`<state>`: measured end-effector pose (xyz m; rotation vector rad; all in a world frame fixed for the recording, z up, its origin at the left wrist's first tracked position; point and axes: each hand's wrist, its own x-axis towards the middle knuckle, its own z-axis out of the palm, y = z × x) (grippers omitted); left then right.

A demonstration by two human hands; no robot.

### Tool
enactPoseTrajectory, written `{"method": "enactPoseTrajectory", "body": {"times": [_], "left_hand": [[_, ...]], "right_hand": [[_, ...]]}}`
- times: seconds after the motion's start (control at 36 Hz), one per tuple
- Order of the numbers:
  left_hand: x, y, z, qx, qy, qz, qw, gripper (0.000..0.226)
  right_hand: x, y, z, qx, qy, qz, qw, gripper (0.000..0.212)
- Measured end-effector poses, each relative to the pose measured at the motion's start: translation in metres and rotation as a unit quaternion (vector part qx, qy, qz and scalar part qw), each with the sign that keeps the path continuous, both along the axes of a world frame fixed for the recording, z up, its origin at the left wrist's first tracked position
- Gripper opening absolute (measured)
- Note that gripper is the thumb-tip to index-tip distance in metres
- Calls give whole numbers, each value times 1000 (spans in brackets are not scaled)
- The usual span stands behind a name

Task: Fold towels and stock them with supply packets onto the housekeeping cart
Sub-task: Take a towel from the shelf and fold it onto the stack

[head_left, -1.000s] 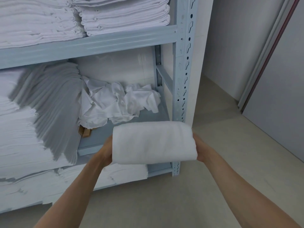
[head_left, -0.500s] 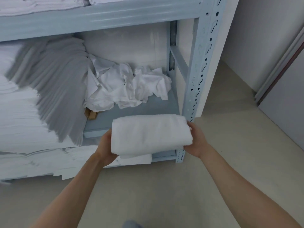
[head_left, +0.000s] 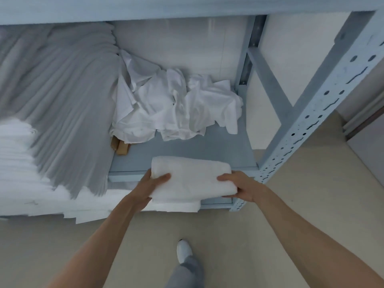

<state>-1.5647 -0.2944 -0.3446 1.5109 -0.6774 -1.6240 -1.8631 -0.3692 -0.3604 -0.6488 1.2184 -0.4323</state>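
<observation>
A folded white towel (head_left: 193, 179) hangs level with the front edge of the grey-blue metal shelf (head_left: 199, 150). My left hand (head_left: 151, 186) grips its left end, thumb on top and fingers underneath. My right hand (head_left: 241, 187) grips its right end the same way. Whether the towel's far edge touches the shelf board or hangs just over it cannot be told. No cart or supply packets are in view.
Crumpled white linen (head_left: 176, 109) lies at the back of the shelf. Tall stacks of folded linen (head_left: 52, 113) fill the left side. A small brown object (head_left: 120, 147) sits beside them. The perforated upright post (head_left: 307, 125) stands right. My foot (head_left: 184, 251) is on the beige floor.
The towel has come down and forward to the shelf's front edge. My thumbs now lie on top of it. The view has tilted down and closer to the shelf.
</observation>
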Motion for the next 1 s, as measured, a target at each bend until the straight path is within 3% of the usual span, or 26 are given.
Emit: {"method": "enactPoseTrajectory", "body": {"times": [0.25, 0.53, 0.78, 0.83, 0.89, 1.0], "left_hand": [[32, -81, -25, 57, -67, 67, 994, 57], [30, -136, -24, 53, -67, 100, 991, 46], [-19, -164, -44, 46, -43, 80, 995, 42], [-33, -171, -58, 57, -76, 78, 992, 52], [-46, -177, -73, 61, -175, 47, 982, 65], [-70, -185, -84, -33, -414, -56, 908, 66]], "right_hand": [[45, -67, -16, -178, 182, -31, 967, 67], [52, -124, -15, -163, 118, -82, 976, 43], [11, -139, -33, -233, 211, -129, 940, 46], [0, -141, -43, -227, 261, -100, 933, 47], [-8, -142, -52, -208, 344, -45, 915, 57], [-7, -141, -56, -270, 471, 71, 837, 61]]}}
